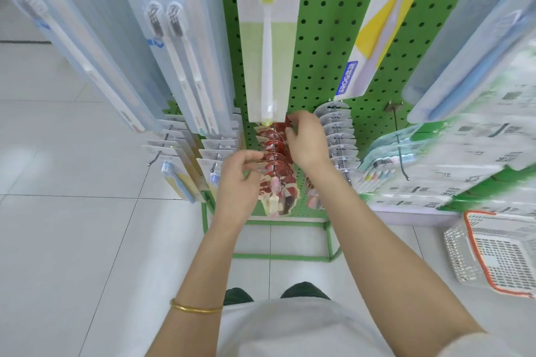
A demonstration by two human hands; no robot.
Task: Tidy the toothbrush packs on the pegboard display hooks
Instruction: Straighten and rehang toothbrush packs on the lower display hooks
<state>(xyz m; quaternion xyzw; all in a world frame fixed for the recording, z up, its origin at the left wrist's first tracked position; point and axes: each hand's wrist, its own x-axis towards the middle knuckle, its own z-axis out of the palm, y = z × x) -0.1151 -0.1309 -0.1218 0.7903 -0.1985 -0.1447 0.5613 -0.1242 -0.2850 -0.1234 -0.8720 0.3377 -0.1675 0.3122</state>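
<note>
Toothbrush packs in red card hang in a row on a low hook at the pegboard's middle. Nearest, the left grip pinches the front pack's edge. Farther along, the right grip curls round the rear packs, against the green pegboard.

I have a single wide-angle view from a head-worn camera. It looks forward and steeply down the green pegboard, which is close at 12 o'clock. Floor tiles spread towards 9 o'clock.
</note>
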